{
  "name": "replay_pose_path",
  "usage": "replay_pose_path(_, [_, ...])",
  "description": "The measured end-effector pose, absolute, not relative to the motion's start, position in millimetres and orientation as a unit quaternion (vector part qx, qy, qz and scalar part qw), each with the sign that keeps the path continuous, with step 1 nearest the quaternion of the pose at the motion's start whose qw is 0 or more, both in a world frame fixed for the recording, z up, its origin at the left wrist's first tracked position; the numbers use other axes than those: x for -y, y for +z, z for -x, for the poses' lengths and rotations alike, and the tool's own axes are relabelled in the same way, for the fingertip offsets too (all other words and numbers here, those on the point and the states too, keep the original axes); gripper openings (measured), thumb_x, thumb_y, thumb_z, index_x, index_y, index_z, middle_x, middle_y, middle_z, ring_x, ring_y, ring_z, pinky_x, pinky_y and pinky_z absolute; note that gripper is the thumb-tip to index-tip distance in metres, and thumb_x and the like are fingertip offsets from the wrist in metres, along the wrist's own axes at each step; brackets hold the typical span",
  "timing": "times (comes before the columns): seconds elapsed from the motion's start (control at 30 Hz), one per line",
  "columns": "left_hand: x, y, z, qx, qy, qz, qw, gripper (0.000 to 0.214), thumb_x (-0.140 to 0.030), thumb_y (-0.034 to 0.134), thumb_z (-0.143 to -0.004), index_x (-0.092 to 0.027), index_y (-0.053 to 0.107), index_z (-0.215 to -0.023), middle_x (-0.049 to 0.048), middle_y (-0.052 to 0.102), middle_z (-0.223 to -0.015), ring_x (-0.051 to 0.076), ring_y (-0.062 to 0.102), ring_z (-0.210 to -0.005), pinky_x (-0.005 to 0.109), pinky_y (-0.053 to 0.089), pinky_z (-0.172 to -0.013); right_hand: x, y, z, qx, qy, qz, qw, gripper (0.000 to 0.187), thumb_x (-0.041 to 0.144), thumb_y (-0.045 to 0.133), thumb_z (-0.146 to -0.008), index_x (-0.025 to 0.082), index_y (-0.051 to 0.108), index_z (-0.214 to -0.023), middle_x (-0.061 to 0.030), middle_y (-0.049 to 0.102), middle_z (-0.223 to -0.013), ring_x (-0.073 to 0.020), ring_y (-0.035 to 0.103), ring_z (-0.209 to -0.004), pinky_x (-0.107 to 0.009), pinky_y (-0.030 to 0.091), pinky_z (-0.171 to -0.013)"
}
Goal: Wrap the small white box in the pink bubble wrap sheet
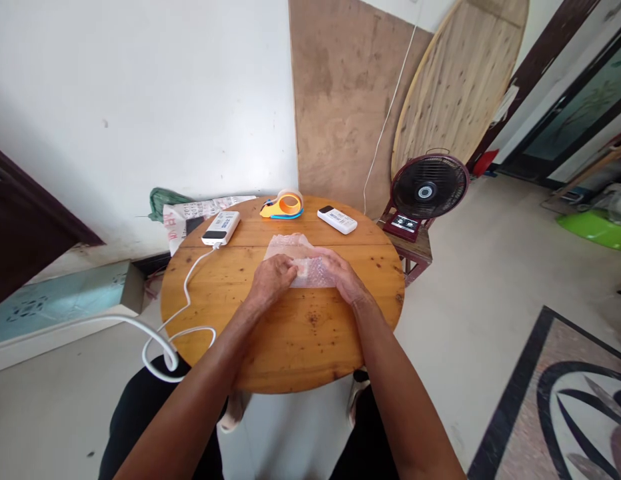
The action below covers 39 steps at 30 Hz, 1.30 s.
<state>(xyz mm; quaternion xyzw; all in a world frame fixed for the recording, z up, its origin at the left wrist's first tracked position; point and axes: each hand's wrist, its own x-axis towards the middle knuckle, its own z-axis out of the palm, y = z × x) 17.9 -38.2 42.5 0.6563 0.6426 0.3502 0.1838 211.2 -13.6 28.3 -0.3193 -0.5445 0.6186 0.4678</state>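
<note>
A piece of clear bubble wrap (317, 272) lies folded on the round wooden table (310, 333), with its far part spread toward the back. My left hand (273, 277) grips its left edge, thumb and curled fingers pressed together. At the right end, my right hand (343, 272) rests along the wrap with the fingers stretched over its far edge. Something pale shows through the wrap near my left fingertips; I cannot make out what it is. Behind the wrap sit an orange tape dispenser (285, 205) and a white power bank (337, 219).
Another white power bank (221, 228) stands at the table's back left, a white cable (187, 280) plugged into it and looping over the left edge. A fan (426, 190) sits on a small stool (415, 248) beside the table. A white wall (190, 100) rises behind.
</note>
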Motion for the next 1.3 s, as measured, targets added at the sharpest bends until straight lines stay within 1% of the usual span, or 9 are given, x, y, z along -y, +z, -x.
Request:
replay_pose_path(0.13, [34.7,32.7,-18.6,-0.621,0.411,-0.63,0.221,0.017,-0.034,0.058,-0.075,-0.02,0.066,-0.078,0.0046,0.072,-0.094,0.019,0.063,-0.081,0.028,0.046,-0.072,14.3,27.0,-212.2,0.582,0.581,0.364,0.437,0.059,0.04,0.079,-0.066,0.025,0.06,-0.119,-0.0028,0.068,-0.114,-0.0218,0.061,-0.106,-0.035,0.048,-0.092])
replay_pose_path(0.23, [31.0,25.6,-18.7,-0.603,0.438,-0.612,0.265,0.021,-0.036,0.057,-0.075,-0.018,0.066,-0.077,0.0023,0.069,-0.077,0.015,0.059,-0.069,0.025,0.043,-0.064,11.6,22.6,-207.2,0.576,0.567,0.384,0.447,0.048,0.04,0.078,-0.066,0.021,0.064,-0.107,-0.003,0.071,-0.1,-0.0195,0.064,-0.092,-0.033,0.05,-0.084])
replay_pose_path(0.33, [26.3,20.4,-18.0,-0.587,0.464,-0.594,0.295,0.022,-0.038,0.061,-0.071,-0.017,0.065,-0.074,0.0009,0.066,-0.07,0.013,0.055,-0.063,0.023,0.041,-0.06,9.7,20.6,-203.3,0.565,0.56,0.4,0.455,0.04,0.041,0.077,-0.066,0.018,0.066,-0.097,-0.0031,0.071,-0.092,-0.0173,0.063,-0.083,-0.031,0.049,-0.079])
replay_pose_path(0.6, [33.7,20.1,-10.0,-0.526,0.467,-0.613,0.359,0.022,-0.037,0.065,-0.071,-0.015,0.066,-0.073,0.0008,0.064,-0.07,0.01,0.051,-0.06,0.021,0.038,-0.056,15.3,26.8,-210.6,0.597,0.552,0.421,0.401,0.031,0.041,0.072,-0.068,0.016,0.07,-0.086,0.0007,0.069,-0.079,-0.0145,0.059,-0.07,-0.026,0.045,-0.068])
replay_pose_path(0.77, [38.1,23.2,-8.4,-0.513,0.444,-0.637,0.367,0.021,-0.036,0.066,-0.071,-0.015,0.064,-0.072,0.0006,0.065,-0.068,0.011,0.052,-0.06,0.021,0.038,-0.057,20.2,37.4,-213.9,0.621,0.547,0.415,0.378,0.033,0.045,0.069,-0.072,0.018,0.069,-0.092,-0.0004,0.069,-0.085,-0.0152,0.06,-0.076,-0.026,0.045,-0.071])
replay_pose_path(0.97, [37.2,21.5,-9.6,-0.519,0.437,-0.633,0.373,0.021,-0.036,0.064,-0.071,-0.015,0.062,-0.073,0.0011,0.066,-0.07,0.011,0.052,-0.059,0.021,0.037,-0.054,15.5,31.2,-212.7,0.634,0.467,0.498,0.363,0.024,0.039,0.068,-0.067,0.016,0.061,-0.07,0.0031,0.057,-0.063,-0.0113,0.047,-0.057,-0.023,0.035,-0.053])
replay_pose_path(1.07, [36.7,19.7,-9.7,-0.513,0.44,-0.628,0.385,0.022,-0.037,0.064,-0.071,-0.015,0.06,-0.075,0.0008,0.065,-0.07,0.012,0.053,-0.06,0.022,0.038,-0.055,12.8,27.5,-213.6,0.654,0.416,0.53,0.345,0.02,0.036,0.064,-0.067,0.017,0.057,-0.065,0.0038,0.052,-0.06,-0.011,0.044,-0.055,-0.024,0.031,-0.05])
replay_pose_path(1.2, [35.3,20.9,-10.1,-0.508,0.44,-0.629,0.389,0.021,-0.036,0.062,-0.071,-0.016,0.057,-0.076,0.0002,0.064,-0.07,0.011,0.054,-0.061,0.022,0.039,-0.055,9.7,21.5,-214.5,0.672,0.381,0.531,0.349,0.016,0.03,0.062,-0.065,0.019,0.058,-0.076,0.004,0.055,-0.062,-0.0124,0.047,-0.057,-0.024,0.034,-0.052])
replay_pose_path(1.3, [34.1,23.6,-11.2,-0.501,0.455,-0.621,0.396,0.02,-0.033,0.062,-0.069,-0.017,0.055,-0.078,-0.0006,0.063,-0.071,0.012,0.056,-0.065,0.022,0.042,-0.058,7.3,15.6,-214.9,0.675,0.361,0.521,0.378,0.037,0.027,0.061,-0.064,0.021,0.058,-0.099,0.0047,0.058,-0.065,-0.0141,0.05,-0.059,-0.025,0.038,-0.056])
